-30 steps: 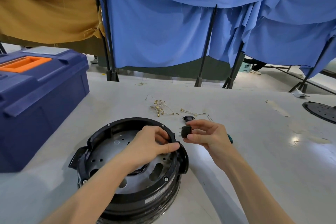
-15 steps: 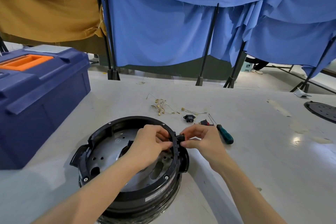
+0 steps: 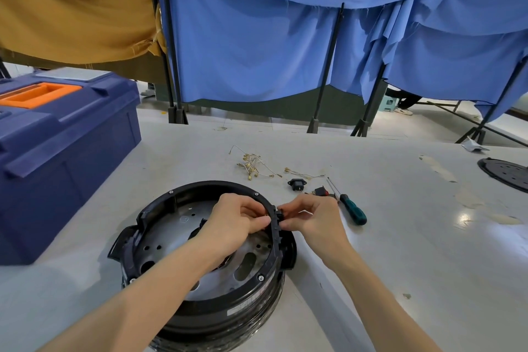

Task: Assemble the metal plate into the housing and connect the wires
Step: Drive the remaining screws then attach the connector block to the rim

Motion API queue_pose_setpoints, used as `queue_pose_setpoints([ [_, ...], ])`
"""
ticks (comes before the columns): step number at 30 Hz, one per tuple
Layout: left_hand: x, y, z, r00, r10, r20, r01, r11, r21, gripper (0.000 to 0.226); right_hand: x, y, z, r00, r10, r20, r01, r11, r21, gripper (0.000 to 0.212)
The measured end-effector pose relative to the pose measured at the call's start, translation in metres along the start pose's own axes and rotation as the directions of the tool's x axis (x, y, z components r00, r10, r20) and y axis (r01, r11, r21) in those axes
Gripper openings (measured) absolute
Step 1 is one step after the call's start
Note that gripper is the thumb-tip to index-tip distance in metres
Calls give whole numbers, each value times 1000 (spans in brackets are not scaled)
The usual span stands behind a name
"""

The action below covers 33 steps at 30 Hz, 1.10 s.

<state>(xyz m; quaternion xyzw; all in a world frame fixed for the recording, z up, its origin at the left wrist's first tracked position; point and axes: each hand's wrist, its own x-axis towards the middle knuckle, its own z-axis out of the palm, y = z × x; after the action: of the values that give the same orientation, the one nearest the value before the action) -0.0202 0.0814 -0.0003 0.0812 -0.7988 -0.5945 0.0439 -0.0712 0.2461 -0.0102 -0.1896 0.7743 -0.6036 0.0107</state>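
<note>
A round black housing [image 3: 160, 203] stands on the table in front of me, with a perforated metal plate [image 3: 168, 231] lying inside it. My left hand [image 3: 234, 223] grips the housing's right rim from the inside. My right hand [image 3: 311, 217] pinches a small black connector part [image 3: 280, 214] against the outside of that rim; most of the part is hidden by my fingers. A bundle of thin wires with brass terminals [image 3: 254, 164] lies on the table behind the housing.
A small black socket [image 3: 296, 183], a red and black switch [image 3: 320, 192] and a green-handled screwdriver [image 3: 353, 208] lie right of the housing. A blue toolbox [image 3: 63, 151] stands at the left. A black disc [image 3: 505, 173] sits at the table's far right edge.
My right hand carried the small black part leftward from beside the housing to the rim, and now holds it there. My left hand stayed on the rim.
</note>
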Motion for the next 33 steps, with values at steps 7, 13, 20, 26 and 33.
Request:
queue_pose_setpoints([
  [7,0,1,-1,998,-14,-60,14,1000,-6,20,0,0,-6,999,15,32,-14,999,-48,35],
  [13,-4,2,-3,983,2,-186,-10,999,-42,42,0,-8,-12,990,75,119,-57,987,-150,42],
  [20,-5,5,-1,984,48,-171,-47,999,14,54,0,-16,-6,993,88,80,-59,950,-308,25],
  [26,-7,3,3,993,44,-108,-41,999,30,56,-8,-18,13,998,34,-48,-52,890,-452,33],
  [33,-5,0,4,991,82,-103,-75,995,67,60,-16,-19,26,990,37,-136,-95,891,-443,35],
])
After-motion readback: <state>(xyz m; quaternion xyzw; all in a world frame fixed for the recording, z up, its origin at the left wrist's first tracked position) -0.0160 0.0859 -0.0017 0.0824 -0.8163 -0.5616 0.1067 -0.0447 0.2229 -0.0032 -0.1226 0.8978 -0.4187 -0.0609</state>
